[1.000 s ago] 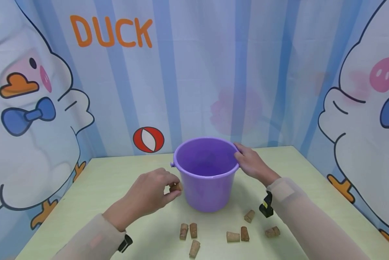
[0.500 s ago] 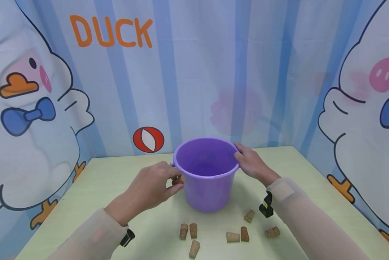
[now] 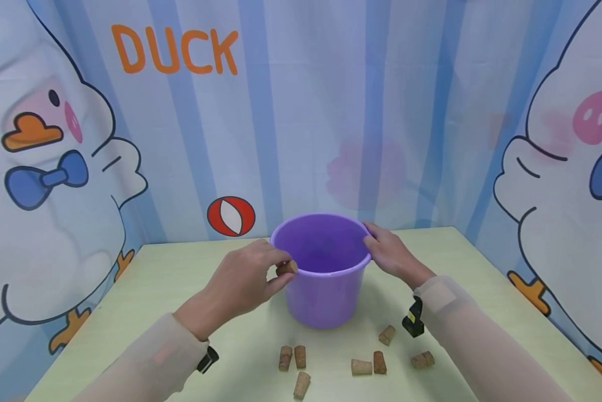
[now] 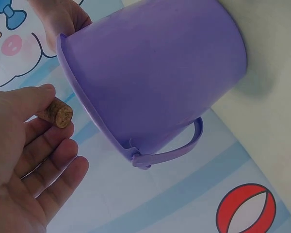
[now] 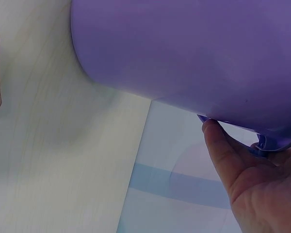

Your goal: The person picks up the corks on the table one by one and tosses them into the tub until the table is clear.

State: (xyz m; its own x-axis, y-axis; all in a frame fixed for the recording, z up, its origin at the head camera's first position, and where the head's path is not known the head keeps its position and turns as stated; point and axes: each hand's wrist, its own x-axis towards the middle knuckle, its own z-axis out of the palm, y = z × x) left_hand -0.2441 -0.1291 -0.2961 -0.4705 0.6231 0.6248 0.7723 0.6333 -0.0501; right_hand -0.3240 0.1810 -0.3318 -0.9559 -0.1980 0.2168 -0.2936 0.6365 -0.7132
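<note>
A purple bucket (image 3: 323, 298) stands on the table, its mouth facing up and toward me. My left hand (image 3: 240, 279) pinches a cork (image 3: 287, 268) between thumb and fingers at the bucket's left front rim. In the left wrist view the cork (image 4: 58, 114) is just off the rim, with the other fingers of the left hand (image 4: 24, 160) spread loosely below. My right hand (image 3: 393, 251) grips the bucket's right edge. The right wrist view shows that hand (image 5: 262, 189) holding at the rim, with fingers by the bucket's handle (image 5: 242, 145). The bucket's bottom inside is partly hidden.
Several corks lie on the pale table (image 3: 190, 301) in front of the bucket, among them one cork (image 3: 302, 385) near the front edge and another (image 3: 423, 360) beneath the right forearm. Behind the table hangs a blue striped duck curtain (image 3: 311, 111).
My left hand has lifted the cork up and to the right, from beside the bucket's wall to its rim. The right hand and bucket have stayed put.
</note>
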